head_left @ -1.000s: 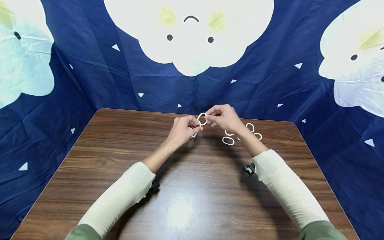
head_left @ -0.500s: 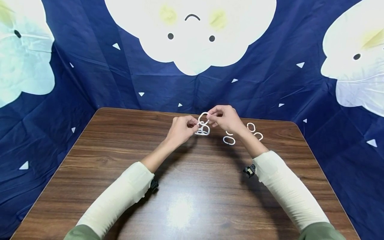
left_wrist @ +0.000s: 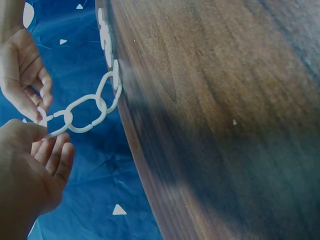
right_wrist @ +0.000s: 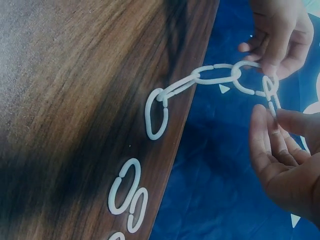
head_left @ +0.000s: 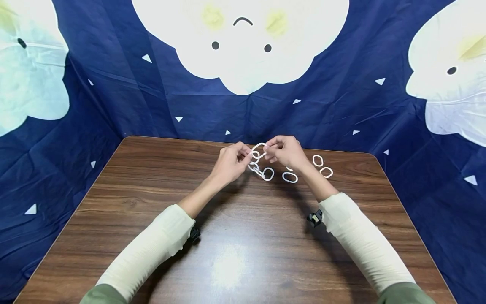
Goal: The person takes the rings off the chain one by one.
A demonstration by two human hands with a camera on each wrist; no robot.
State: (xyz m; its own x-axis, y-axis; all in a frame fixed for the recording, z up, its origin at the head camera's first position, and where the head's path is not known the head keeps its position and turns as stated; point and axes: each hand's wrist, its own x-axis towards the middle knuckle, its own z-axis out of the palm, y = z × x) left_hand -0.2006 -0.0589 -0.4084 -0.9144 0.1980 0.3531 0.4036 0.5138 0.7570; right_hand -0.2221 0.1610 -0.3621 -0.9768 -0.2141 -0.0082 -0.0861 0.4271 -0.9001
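A chain of white plastic C-shaped links [right_wrist: 214, 81] hangs from my left hand [head_left: 230, 162], which pinches a link near its top end. Its lowest link [head_left: 268, 174] lies on the table. My right hand [head_left: 285, 151] pinches a further white link [head_left: 260, 145] between thumb and fingertips, close beside the left fingertips. In the right wrist view this link [right_wrist: 272, 97] runs through the chain's top link; whether its gap is fully past cannot be told. Both hands are raised near the table's far edge.
Several loose white links lie right of the chain, among them one link [head_left: 290, 177] below the right wrist and two more [head_left: 317, 160] farther right. The brown wooden table [head_left: 152, 202] ends just behind the hands, at a blue cloth backdrop [head_left: 205, 114].
The chain, mostly hidden behind the left hand earlier, has come into view below it. Its lower end has shifted right and spread onto the table. Both hands stay almost in place, still holding links.
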